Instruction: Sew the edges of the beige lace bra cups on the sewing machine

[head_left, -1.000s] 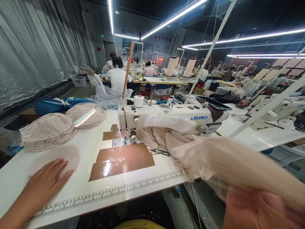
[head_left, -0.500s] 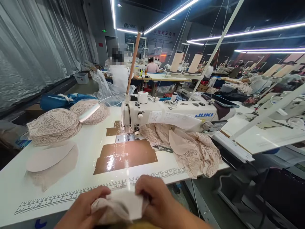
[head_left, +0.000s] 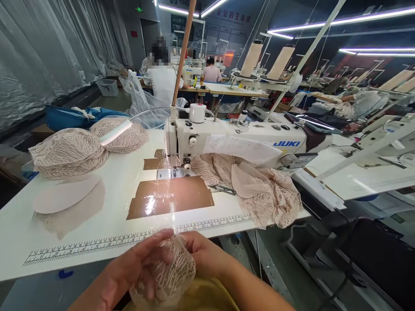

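Low in front of me, below the table's front edge, a piece of beige lace fabric is bunched between my two hands. My left hand is closed round its left side, some fingers showing through the mesh. At the upper right edge of the lace, my right hand pinches it; the fingertips are partly hidden behind the fabric. Beyond the hands stands a white JUKI sewing machine, its metal needle plate bare of cloth. A crumpled heap of beige lace lies right of the needle.
Thread snips lie beside the heap. A printed ruler runs along the table's front edge. At left are stacked lace cups and a smooth beige cup piece. Large thread cones stand behind; people sit at farther machines.
The fabric in my hands has turned from a pale plain side to a lace side. Both hands have come closer together, and my view has tilted down slightly.
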The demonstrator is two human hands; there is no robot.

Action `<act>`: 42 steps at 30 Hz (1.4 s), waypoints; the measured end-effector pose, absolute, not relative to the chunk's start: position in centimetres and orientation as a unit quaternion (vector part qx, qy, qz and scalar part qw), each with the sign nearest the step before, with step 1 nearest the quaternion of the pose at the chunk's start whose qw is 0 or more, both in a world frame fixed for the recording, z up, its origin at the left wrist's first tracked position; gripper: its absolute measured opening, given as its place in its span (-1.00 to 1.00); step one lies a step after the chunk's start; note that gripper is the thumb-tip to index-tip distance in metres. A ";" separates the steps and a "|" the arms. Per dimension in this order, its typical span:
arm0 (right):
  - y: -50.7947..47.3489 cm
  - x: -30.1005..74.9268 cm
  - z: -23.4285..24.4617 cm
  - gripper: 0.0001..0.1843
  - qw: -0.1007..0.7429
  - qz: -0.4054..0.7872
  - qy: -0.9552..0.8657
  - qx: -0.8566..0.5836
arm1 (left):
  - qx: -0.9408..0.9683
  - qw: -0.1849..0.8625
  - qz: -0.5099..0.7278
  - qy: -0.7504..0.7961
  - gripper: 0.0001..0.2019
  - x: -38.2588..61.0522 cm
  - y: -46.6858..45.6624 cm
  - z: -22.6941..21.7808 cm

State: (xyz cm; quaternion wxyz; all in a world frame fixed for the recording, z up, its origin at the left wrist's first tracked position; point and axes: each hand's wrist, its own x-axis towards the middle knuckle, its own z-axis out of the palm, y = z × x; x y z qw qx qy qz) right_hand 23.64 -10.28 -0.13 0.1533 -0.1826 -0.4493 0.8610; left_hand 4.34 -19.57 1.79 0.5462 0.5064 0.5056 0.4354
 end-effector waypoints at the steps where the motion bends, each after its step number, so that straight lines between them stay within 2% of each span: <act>1: -10.3 23.7 -0.3 -0.56 0.152 0.870 -0.432 -0.182 | 0.509 0.528 0.432 0.526 -0.09 3.8 -19.2 1.6; 4: -10.3 24.0 -0.3 -0.55 0.156 0.880 -0.415 -0.174 | 0.498 0.498 0.427 0.567 -0.19 2.8 -18.2 1.0; 6: -10.2 24.1 0.0 -0.57 0.177 0.874 -0.414 -0.182 | 0.472 0.552 0.414 0.549 -0.28 3.0 -17.8 0.7; 9: -10.0 24.2 0.1 -0.57 0.256 0.850 -0.399 -0.230 | 0.434 0.631 0.390 0.511 -0.44 3.6 -18.0 0.3; 14: -9.3 24.2 -0.7 -0.28 0.380 0.756 -0.440 -0.301 | 0.373 0.632 0.423 0.532 -0.53 3.9 -18.6 0.0; 15: -9.2 24.3 -0.9 -0.29 0.391 0.728 -0.468 -0.312 | 0.367 0.621 0.431 0.542 -0.54 4.0 -18.6 0.0; 16: -9.1 24.3 -1.0 -0.39 0.395 0.703 -0.497 -0.320 | 0.364 0.608 0.439 0.552 -0.54 4.2 -18.6 -0.1; 17: -9.0 24.4 -1.0 -0.51 0.392 0.684 -0.523 -0.324 | 0.363 0.593 0.448 0.562 -0.55 4.4 -18.6 -0.1; 18: -8.9 24.5 -1.0 -0.54 0.382 0.672 -0.545 -0.325 | 0.364 0.577 0.458 0.571 -0.56 4.6 -18.6 -0.1; 20: -8.9 24.6 -0.9 -0.45 0.351 0.668 -0.577 -0.313 | 0.362 0.551 0.479 0.579 -0.61 5.2 -18.6 -0.2; 23: -9.0 24.3 -0.7 -0.60 0.328 0.684 -0.587 -0.283 | 0.363 0.535 0.509 0.568 -0.63 6.0 -18.6 -0.4; 25: -9.2 24.1 -0.6 -0.66 0.332 0.700 -0.569 -0.276 | 0.365 0.529 0.518 0.565 -0.63 6.3 -18.7 -0.5; 31: -9.3 24.2 -0.4 -0.68 0.360 0.746 -0.496 -0.261 | 0.295 0.479 0.566 0.602 -0.75 5.6 -18.4 -0.4; 36: -9.1 24.2 -0.2 -0.70 0.346 0.780 -0.472 -0.222 | 0.252 0.524 0.589 0.561 -0.70 5.9 -18.0 0.7; 39: -8.8 24.2 -0.1 -0.70 0.330 0.786 -0.482 -0.203 | 0.258 0.561 0.558 0.555 -0.56 6.2 -18.1 0.5; 42: -8.6 24.4 -0.1 -0.69 0.324 0.793 -0.481 -0.184 | 0.216 0.612 0.537 0.539 -0.63 5.4 -18.0 -0.3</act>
